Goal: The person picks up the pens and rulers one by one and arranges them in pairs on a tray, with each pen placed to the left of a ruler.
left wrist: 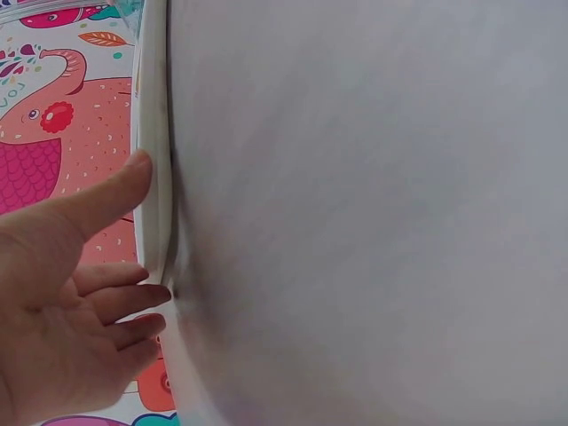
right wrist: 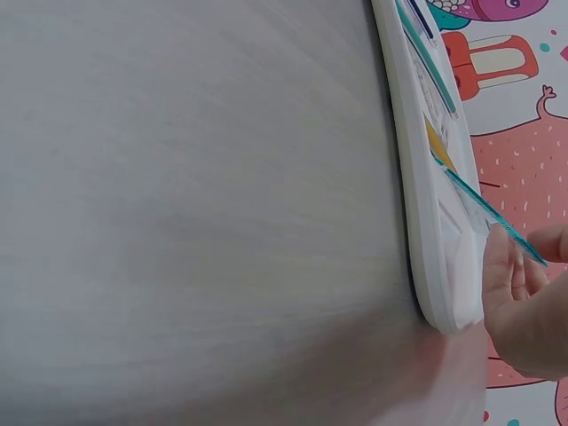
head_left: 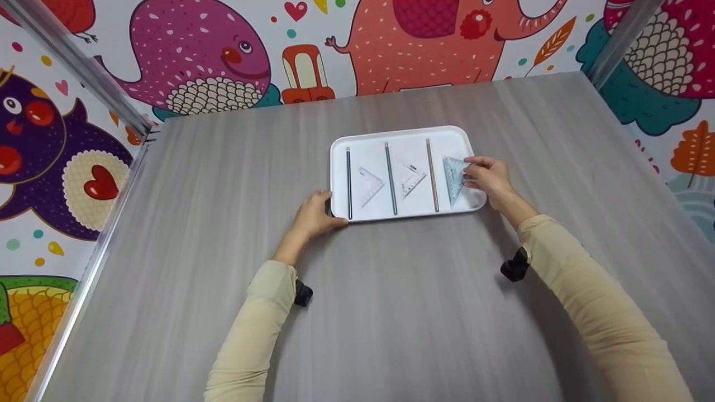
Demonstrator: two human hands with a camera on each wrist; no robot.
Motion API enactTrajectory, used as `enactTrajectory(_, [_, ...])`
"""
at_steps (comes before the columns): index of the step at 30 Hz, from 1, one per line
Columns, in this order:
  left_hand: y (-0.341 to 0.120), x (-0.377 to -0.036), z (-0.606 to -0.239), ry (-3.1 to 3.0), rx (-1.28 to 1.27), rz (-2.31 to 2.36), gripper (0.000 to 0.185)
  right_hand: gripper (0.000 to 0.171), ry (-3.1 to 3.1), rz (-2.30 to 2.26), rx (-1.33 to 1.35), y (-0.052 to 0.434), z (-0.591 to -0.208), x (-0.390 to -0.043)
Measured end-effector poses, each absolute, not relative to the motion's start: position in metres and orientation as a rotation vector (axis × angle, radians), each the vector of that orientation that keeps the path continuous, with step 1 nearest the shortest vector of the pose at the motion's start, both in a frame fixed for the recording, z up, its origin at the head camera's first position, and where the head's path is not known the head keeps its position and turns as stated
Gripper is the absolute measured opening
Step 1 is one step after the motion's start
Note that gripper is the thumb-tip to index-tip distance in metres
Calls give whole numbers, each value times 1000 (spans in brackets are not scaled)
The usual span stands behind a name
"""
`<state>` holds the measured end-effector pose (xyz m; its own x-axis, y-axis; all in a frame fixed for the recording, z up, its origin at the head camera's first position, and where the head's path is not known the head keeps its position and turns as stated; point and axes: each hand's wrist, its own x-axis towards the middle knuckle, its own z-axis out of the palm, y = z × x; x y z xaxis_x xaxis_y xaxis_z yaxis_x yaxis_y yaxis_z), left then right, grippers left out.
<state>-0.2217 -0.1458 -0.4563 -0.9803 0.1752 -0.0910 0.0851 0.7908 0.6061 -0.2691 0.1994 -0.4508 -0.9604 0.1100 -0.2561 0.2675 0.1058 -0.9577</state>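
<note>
A white tray [head_left: 413, 209] lies on the table. My left hand [head_left: 317, 215] holds its near left corner, thumb along the front edge and fingers at the left side; in the left wrist view the hand [left wrist: 80, 302] is at the rim. With thumb and fingertips, my right hand [head_left: 489, 177] pinches a bluish clear set square [head_left: 453, 181] over the tray's right end. The right wrist view shows that set square [right wrist: 484, 206] tilted up edge-on. Two clear set squares, a left one [head_left: 370, 187] and a middle one [head_left: 413, 181], lie flat in the tray.
Three pencils stand between them in the tray: a dark one [head_left: 349, 184], a dark green one [head_left: 391, 178] and a brown one [head_left: 432, 176]. Grey wood-grain table [head_left: 223, 223] surrounds the tray. A cartoon-printed wall [head_left: 313, 33] borders the table's back and sides.
</note>
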Motion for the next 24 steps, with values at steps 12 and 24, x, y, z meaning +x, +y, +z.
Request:
enactTrajectory(12, [-147,-222,-457,2821,170,925,70,22,2157,-2136,461,204,-484,-295])
enactTrajectory(24, [-147,-223,-457,2832,177,926,70,26,2188,-2051,440,193,-451,-280])
